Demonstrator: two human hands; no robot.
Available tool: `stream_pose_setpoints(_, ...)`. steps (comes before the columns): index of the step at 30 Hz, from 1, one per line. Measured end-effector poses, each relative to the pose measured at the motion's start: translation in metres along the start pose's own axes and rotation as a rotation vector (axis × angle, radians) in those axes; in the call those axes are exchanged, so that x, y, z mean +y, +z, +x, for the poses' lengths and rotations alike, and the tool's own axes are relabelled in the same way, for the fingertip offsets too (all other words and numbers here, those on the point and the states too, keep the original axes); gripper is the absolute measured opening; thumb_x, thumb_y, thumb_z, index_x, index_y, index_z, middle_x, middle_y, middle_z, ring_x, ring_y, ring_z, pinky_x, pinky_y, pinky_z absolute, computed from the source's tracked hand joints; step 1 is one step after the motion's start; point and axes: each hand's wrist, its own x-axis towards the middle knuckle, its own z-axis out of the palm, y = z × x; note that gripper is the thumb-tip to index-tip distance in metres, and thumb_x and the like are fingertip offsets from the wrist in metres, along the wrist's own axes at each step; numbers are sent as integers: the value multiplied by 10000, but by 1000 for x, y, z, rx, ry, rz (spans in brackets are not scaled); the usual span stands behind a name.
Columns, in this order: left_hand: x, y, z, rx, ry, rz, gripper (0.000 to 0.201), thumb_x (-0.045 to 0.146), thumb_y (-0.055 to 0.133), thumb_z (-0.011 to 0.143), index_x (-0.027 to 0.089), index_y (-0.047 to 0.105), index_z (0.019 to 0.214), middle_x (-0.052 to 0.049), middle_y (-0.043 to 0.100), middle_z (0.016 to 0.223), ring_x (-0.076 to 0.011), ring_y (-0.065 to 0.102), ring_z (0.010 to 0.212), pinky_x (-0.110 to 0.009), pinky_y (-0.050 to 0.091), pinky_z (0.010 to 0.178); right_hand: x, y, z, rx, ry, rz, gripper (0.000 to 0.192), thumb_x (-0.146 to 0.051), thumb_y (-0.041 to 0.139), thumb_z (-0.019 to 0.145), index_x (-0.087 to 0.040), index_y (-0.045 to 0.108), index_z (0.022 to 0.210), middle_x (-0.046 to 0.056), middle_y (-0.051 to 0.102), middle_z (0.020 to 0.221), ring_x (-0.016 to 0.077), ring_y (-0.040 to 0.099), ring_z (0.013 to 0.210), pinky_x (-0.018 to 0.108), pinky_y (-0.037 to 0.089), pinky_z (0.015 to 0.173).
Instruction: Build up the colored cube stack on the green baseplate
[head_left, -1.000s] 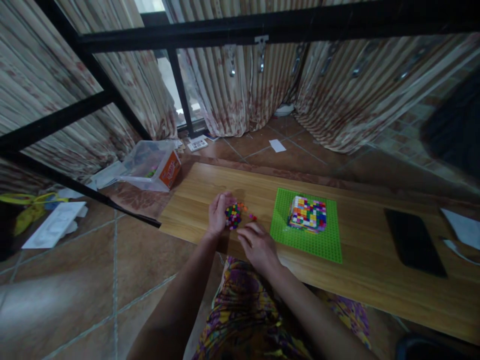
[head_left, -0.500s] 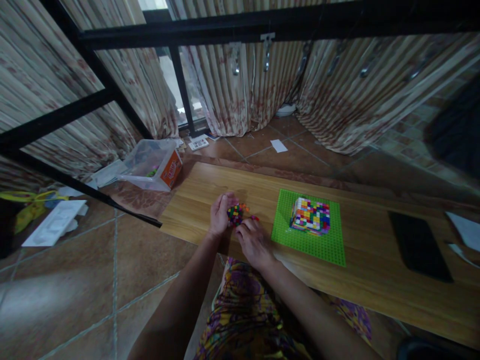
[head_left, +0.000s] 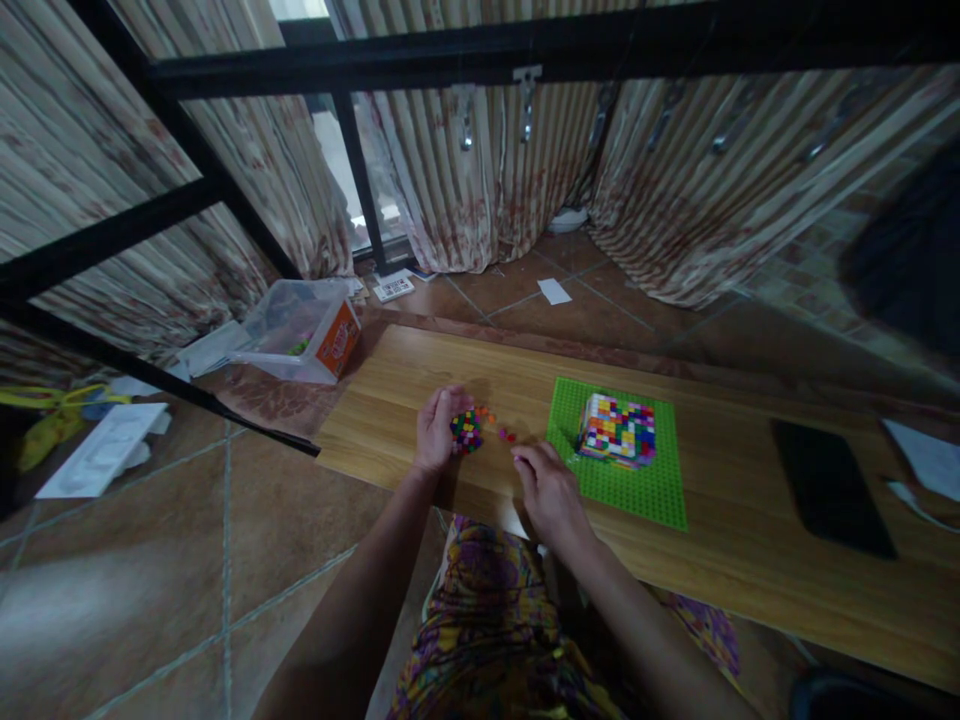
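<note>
One head-worn camera looks forward and steeply down from above the wooden table [head_left: 750, 560], fairly near it. The table's near edge sits low in frame; tiled floor and curtains lie beyond it.

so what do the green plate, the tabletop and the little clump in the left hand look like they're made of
Green plate: likely molded plastic, matte, covered in fine studs.
Tabletop: wood or wood-look laminate, smooth, with visible grain.
Clump in the left hand: small bright plastic bricks, apparently glossy.
</note>
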Motion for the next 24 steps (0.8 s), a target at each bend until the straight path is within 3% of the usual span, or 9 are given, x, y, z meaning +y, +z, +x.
stream_pose_setpoints(8,0,0,-1,5,-4,3,471,576,479,875,162,653,1019,-72,719,875,-177,683,801,-324,528,799,-3,2,-2,17,196,266,228,-327,424,931,-211,617,968,31,685,812,162,662,653,274,503,626)
stream_pose_setpoints(12,-1,0,0,12,-6,12,487,584,474,874,157,655,1022,-79,719,874,-187,683,809,-331,531,799,-3,6,-5,37,226,295,247,-335,417,935,-216,627,981,9,668,746,144,637,565,257,490,564)
stream_pose_setpoints(19,0,0,0,6,-6,-2,492,590,480,868,159,654,1029,-75,718,877,-187,681,802,-343,532,808,-5,20,8,34,3,180,221,-246,453,924,-231,665,984,54,703,972,187,667,903,316,511,834)
stream_pose_setpoints(24,0,0,0,7,-6,-22,485,591,476,871,163,653,1016,-68,715,873,-184,685,816,-345,528,833,-8,33,22,-16,-96,110,228,-202,442,924,-228,668,926,62,669,923,192,634,875,324,498,818)
